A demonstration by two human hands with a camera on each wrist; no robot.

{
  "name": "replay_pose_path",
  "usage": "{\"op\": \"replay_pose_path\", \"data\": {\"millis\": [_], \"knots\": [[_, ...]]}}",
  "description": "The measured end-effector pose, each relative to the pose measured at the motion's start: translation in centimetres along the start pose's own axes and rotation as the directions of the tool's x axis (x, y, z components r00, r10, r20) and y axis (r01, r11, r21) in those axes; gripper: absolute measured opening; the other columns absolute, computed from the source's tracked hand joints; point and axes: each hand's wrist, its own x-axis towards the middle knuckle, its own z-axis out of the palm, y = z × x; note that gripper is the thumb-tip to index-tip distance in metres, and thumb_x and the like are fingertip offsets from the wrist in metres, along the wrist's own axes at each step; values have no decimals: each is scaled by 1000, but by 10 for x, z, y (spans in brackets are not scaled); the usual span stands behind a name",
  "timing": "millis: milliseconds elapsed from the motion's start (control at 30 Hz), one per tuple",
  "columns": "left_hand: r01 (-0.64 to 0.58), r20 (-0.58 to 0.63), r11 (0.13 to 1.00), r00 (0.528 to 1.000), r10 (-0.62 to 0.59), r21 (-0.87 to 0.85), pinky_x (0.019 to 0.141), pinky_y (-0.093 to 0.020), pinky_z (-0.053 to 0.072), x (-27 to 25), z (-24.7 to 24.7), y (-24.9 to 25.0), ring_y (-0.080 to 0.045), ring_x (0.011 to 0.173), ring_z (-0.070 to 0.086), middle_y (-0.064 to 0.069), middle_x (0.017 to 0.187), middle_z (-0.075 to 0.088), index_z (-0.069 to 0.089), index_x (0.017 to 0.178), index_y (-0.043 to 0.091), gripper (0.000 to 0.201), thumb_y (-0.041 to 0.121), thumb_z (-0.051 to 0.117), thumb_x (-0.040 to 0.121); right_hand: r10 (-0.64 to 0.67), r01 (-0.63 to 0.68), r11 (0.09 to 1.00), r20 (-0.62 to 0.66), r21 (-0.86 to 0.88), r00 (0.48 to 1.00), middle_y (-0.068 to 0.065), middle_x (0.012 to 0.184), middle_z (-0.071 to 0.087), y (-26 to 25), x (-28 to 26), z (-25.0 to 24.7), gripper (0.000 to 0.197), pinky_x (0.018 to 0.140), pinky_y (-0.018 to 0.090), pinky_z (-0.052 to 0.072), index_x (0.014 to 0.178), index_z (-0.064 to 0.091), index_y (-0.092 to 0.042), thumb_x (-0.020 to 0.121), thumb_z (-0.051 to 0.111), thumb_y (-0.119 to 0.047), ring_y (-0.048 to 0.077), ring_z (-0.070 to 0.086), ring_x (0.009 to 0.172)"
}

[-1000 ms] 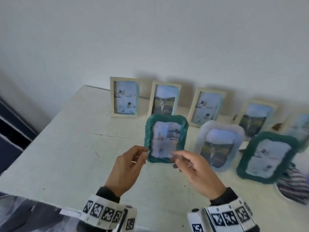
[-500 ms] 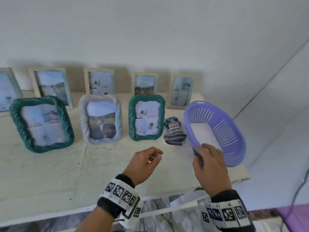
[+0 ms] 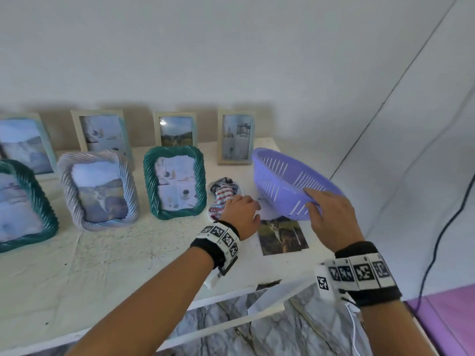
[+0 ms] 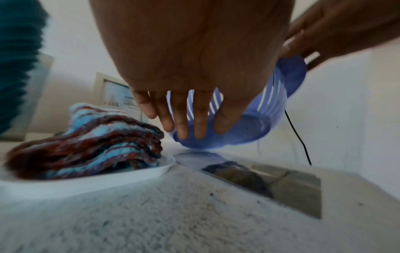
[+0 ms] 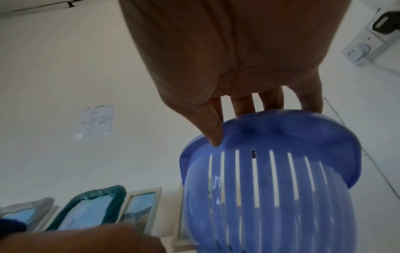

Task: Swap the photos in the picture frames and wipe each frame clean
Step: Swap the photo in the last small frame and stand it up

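My right hand (image 3: 312,201) grips the near rim of a purple slotted basket (image 3: 282,176) and holds it tipped up off the table. In the right wrist view the thumb (image 5: 216,137) lies outside the basket (image 5: 270,188) rim and the fingers go over it. A loose cat photo (image 3: 281,236) lies flat under the raised basket. My left hand (image 3: 253,211) hovers beside it, fingers straight and spread (image 4: 186,126), holding nothing. A striped cloth (image 3: 222,194) sits on a white dish (image 4: 86,181) just left. A teal frame (image 3: 176,182) and a grey rope frame (image 3: 99,190) stand upright.
Another teal frame (image 3: 20,206) stands at the far left. Cream frames (image 3: 235,137) line the wall behind. The white table (image 3: 115,265) ends just right of the basket, where a black cable (image 3: 442,240) hangs. The front edge is near my wrists.
A second ago both hands held a teal frame. It now stands on the table; the view swung right. My right hand took the basket rim and tipped it up, uncovering the photo; my left hand reached forward.
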Motion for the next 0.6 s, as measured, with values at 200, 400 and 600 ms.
{"op": "replay_pose_path", "data": {"millis": [200, 400, 600], "knots": [[5, 141, 972, 989, -40, 235, 106, -43, 30, 37, 10, 13, -33, 131, 39, -13, 145, 39, 43, 138, 8, 51, 33, 49, 94, 61, -61, 998, 65, 5, 996, 20, 116, 62, 22, 26, -21, 34, 92, 45, 43, 130, 57, -7, 97, 48, -12, 38, 57, 100], [-52, 220, 968, 975, -3, 245, 103, -43, 36, 58, 22, 16, -33, 124, 46, -13, 142, 42, 36, 141, 8, 60, 38, 51, 92, 82, -85, 996, 134, 19, 988, 16, 120, 61, 29, 28, -30, 37, 91, 35, 41, 134, 54, -10, 98, 46, -16, 34, 55, 105], [-120, 203, 940, 978, 56, 318, 107, -42, 34, 44, 34, 20, -32, 129, 42, -15, 147, 37, 32, 144, 7, 62, 41, 45, 94, 29, -35, 998, 106, 56, 994, 14, 118, 63, 30, 18, -28, 35, 89, 28, 36, 131, 57, -8, 97, 51, -14, 31, 55, 104]]}}
